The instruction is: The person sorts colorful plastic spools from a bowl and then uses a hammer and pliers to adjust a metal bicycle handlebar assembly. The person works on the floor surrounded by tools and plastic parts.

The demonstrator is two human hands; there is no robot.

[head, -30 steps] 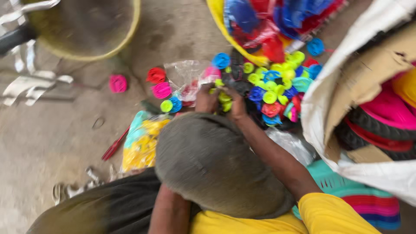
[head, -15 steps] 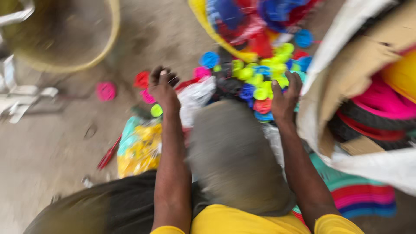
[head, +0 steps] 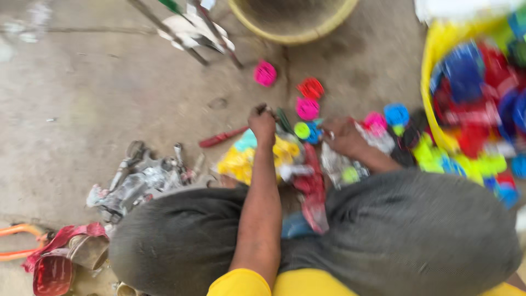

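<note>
Your left hand now clenched around dark thin object, too blurred to identify, above yellow wrapper pile; half second ago it lay spread open over pink discs. Right hand has dropped from cap heap onto clear plastic bag; grip unreadable. Sorting has shifted leftward, toward floor scraps.

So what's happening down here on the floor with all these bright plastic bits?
A person sits on the concrete floor, reaching both hands into a scatter of small coloured plastic discs. The left hand is closed around something dark and thin, too blurred to identify, above a yellow plastic bag. The right hand rests by clear wrapping. Pink discs lie just ahead, and a yellow tub of more pieces stands to the right.
</note>
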